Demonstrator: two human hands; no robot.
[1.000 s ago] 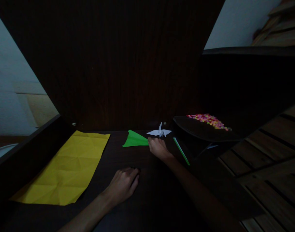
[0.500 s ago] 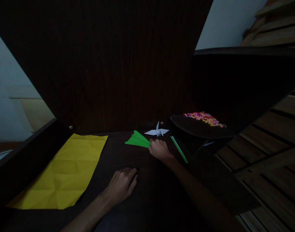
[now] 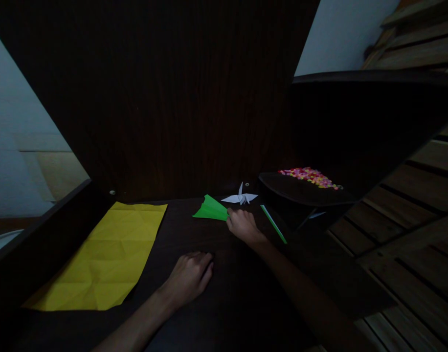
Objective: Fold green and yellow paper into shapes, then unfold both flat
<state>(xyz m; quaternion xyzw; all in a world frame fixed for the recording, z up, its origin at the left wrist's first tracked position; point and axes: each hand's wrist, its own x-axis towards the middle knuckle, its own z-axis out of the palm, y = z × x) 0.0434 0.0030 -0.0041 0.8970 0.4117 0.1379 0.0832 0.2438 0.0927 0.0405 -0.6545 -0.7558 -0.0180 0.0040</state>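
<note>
Pinched in my right hand [image 3: 243, 226] is the narrow end of a green folded paper [image 3: 212, 210], which widens like a fan to the left. Just behind that hand sits a white origami crane [image 3: 241, 198], apart from the fingers. A thin green strip with a white edge [image 3: 274, 225] lies on the desk to the right. My left hand [image 3: 192, 274] rests on the dark desktop nearer to me, its fingers curled in together; their tips are in shadow, so whatever they may hold is hidden.
A large creased yellow paper sheet [image 3: 110, 254] lies flat at the left, beside a raised dark side board [image 3: 44, 222]. Small pink, red and yellow pieces [image 3: 312, 177] are heaped on a rounded corner shelf [image 3: 301, 195]. A tall dark panel [image 3: 180, 98] rises behind.
The whole view has shifted slightly. My right hand keeps its grip on the green paper, and my left hand stays resting on the desk.
</note>
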